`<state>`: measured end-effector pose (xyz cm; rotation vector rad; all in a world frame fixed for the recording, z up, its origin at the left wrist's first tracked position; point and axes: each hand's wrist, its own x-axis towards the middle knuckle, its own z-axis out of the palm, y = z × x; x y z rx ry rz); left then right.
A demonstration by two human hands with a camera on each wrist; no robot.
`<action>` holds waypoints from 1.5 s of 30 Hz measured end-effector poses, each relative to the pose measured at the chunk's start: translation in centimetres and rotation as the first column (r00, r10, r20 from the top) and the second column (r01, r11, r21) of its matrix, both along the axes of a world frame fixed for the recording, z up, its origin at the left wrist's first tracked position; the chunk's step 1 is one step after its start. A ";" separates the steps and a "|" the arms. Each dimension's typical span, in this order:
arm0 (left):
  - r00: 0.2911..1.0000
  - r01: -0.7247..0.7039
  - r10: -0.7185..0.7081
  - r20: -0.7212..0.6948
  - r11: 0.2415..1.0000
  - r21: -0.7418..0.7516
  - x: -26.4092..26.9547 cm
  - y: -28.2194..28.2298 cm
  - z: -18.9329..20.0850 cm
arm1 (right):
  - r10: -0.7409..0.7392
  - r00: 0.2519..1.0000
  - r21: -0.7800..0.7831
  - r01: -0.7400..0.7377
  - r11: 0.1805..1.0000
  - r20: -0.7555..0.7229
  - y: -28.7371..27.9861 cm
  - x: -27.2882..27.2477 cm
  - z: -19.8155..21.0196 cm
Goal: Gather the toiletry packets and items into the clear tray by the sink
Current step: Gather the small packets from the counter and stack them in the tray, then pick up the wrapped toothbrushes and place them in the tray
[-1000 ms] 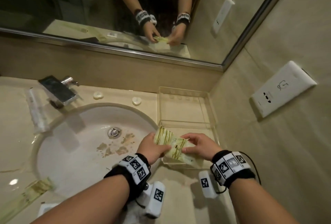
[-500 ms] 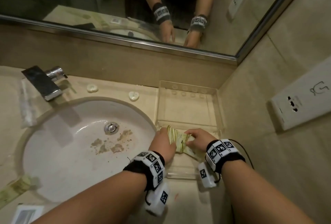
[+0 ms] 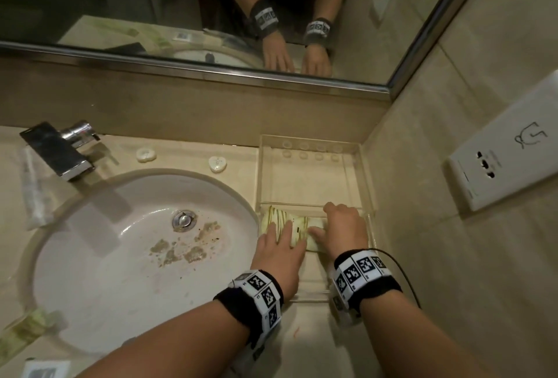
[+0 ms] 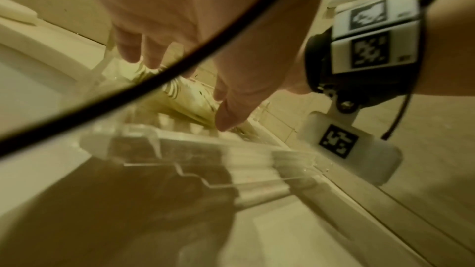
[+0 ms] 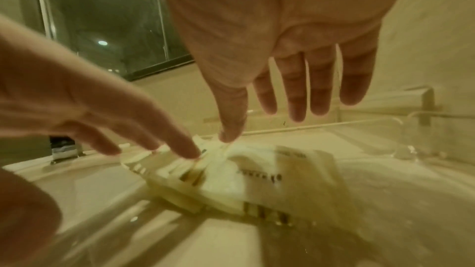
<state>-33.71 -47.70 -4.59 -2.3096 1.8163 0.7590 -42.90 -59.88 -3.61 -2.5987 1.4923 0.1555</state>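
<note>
Both hands partly hide the green-striped toiletry packets lying in the clear tray's near compartment; left hand and right hand fingers straight, pressing them. Far compartment open.

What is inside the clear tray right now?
A bundle of green-striped packets lies in the clear tray's near compartment, with left hand and right hand touching it. The packet count is hidden.

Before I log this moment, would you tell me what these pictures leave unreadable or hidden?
- Print on the packets: right wrist view, blurred.
- How many packets lie stacked in the clear tray: head view, the left hand and right hand cover them.
- White item at the counter's near left: head view, cut off by the bottom edge.
</note>
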 end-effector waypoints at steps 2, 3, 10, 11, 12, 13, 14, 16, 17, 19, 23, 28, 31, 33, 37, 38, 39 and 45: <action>0.999 0.026 -0.028 0.031 0.999 0.040 0.1 -0.3 -0.3 | -0.034 0.999 0.040 0.034 0.999 -0.011 0.5 -0.5 0.4; 0.999 0.033 -0.035 0.039 0.999 0.041 0.2 -0.4 -0.5 | -0.033 0.999 0.102 0.035 0.994 -0.021 0.7 -0.6 0.4; 0.997 -0.034 0.033 -0.074 0.999 -0.008 0.3 -0.8 -1.3 | 0.023 0.996 0.240 -0.003 0.971 -0.082 2.1 -0.9 -1.0; 0.997 -0.029 0.028 -0.072 1.000 -0.008 0.4 -0.9 -1.4 | 0.024 0.998 0.239 -0.008 0.971 -0.064 2.1 -0.9 -1.1; 0.998 -0.020 0.020 -0.062 1.000 -0.005 0.4 -0.9 -1.4 | 0.028 0.998 0.242 -0.016 0.970 -0.047 2.0 -0.9 -1.3; 0.999 -0.009 0.009 -0.042 1.000 0.000 0.5 -1.0 -1.5 | 0.032 0.999 0.243 -0.024 0.970 -0.029 2.0 -0.8 -1.4; 1.000 0.003 -0.003 -0.017 1.000 0.009 0.5 -1.1 -1.5 | 0.033 0.999 0.243 -0.030 0.970 -0.010 2.0 -0.8 -1.5; 1.000 0.023 -0.024 0.009 0.999 0.045 0.5 -1.3 -1.7 | 0.033 0.999 0.236 -0.039 0.971 0.030 2.0 -0.7 -1.6; 1.000 0.021 -0.021 0.003 0.998 0.064 0.4 -1.3 -1.8 | 0.033 0.998 0.230 -0.042 0.972 0.045 2.0 -0.7 -1.6; 0.999 -0.001 0.004 -0.038 0.997 0.076 0.4 -1.3 -1.8 | 0.034 0.997 0.212 -0.047 0.976 0.066 2.2 -0.7 -1.5; 0.992 -0.044 0.042 -0.120 0.999 -0.009 1.1 -0.8 -0.6 | 0.054 0.988 0.157 -0.076 0.985 0.142 2.9 -0.1 -0.7; 0.981 -0.128 0.104 -0.164 0.982 -0.142 2.8 0.2 2.0 | 0.103 0.971 0.136 -0.135 0.982 0.217 4.3 2.1 1.6; 0.953 -0.221 0.161 -0.259 0.949 -0.225 4.8 1.5 3.6 | 0.150 0.953 0.112 -0.185 0.976 0.263 5.2 3.9 3.3; 0.926 -0.292 0.200 -0.320 0.916 -0.274 6.5 3.2 4.4 | 0.188 0.944 0.085 -0.218 0.972 0.272 6.2 5.1 4.3; 0.885 -0.407 0.296 -0.360 0.867 -0.287 9.8 7.5 5.3 | 0.248 0.928 0.081 -0.280 0.957 0.277 9.2 7.8 5.4; 0.878 -0.424 0.314 -0.361 0.861 -0.283 10.5 8.5 5.5 | 0.256 0.926 0.088 -0.290 0.953 0.279 10.1 8.6 5.6; 0.872 -0.438 0.329 -0.363 0.855 -0.277 11.3 9.6 5.6 | 0.267 0.922 0.097 -0.304 0.948 0.281 11.1 9.4 5.7; 0.802 -0.562 0.434 -0.410 0.781 -0.272 15.5 16.4 6.1 | 0.381 0.886 0.100 -0.418 0.903 0.264 17.4 14.6 6.0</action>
